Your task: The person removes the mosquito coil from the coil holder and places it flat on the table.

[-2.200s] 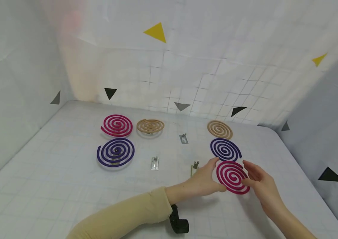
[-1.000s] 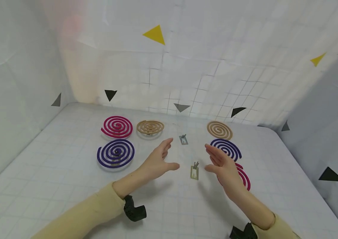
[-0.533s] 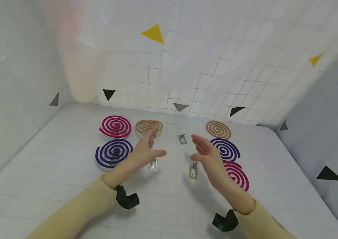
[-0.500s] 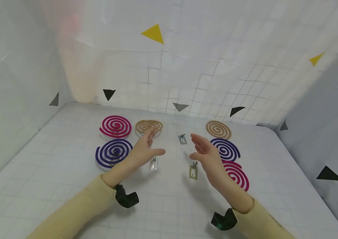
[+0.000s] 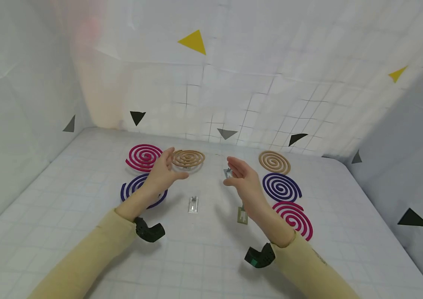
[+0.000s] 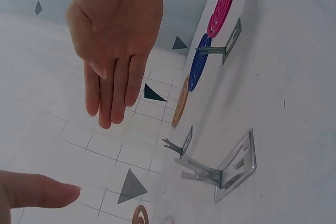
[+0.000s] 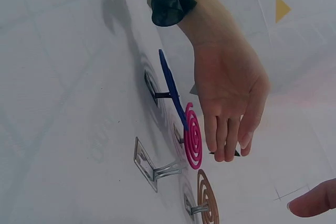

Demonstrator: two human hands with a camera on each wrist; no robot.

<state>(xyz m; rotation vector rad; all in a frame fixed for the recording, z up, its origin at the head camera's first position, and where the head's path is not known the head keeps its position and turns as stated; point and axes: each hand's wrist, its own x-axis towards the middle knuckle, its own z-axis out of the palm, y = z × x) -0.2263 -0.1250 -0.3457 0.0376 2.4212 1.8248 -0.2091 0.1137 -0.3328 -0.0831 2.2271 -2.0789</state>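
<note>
My left hand (image 5: 158, 177), fingers extended and thumb apart, hovers over the blue mosquito coil (image 5: 129, 189), hiding part of it. The pink coil (image 5: 142, 157) and tan coil (image 5: 193, 158) lie just beyond that hand. In the right wrist view, metal stands hold up these coils. My right hand (image 5: 248, 182) hangs above the table's middle with relaxed fingers, holding nothing. It overlaps a small grey stand (image 5: 227, 173) and the edge of a brass-coloured stand (image 5: 242, 216). A silver stand (image 5: 193, 204) sits between both hands, its prongs raised in the left wrist view.
On the right, a second tan coil (image 5: 274, 162), blue coil (image 5: 280, 187) and pink coil (image 5: 296, 220) lie flat in a row. White sheeting with black, grey and yellow triangles walls the table (image 5: 204, 261) at the back and sides. Each wrist wears a black camera (image 5: 149, 231).
Both hands have left the right-hand pink coil, which they framed at first, and moved left; the left hand has gone farther, over to the raised coils. The coils and stands stay where they were.
</note>
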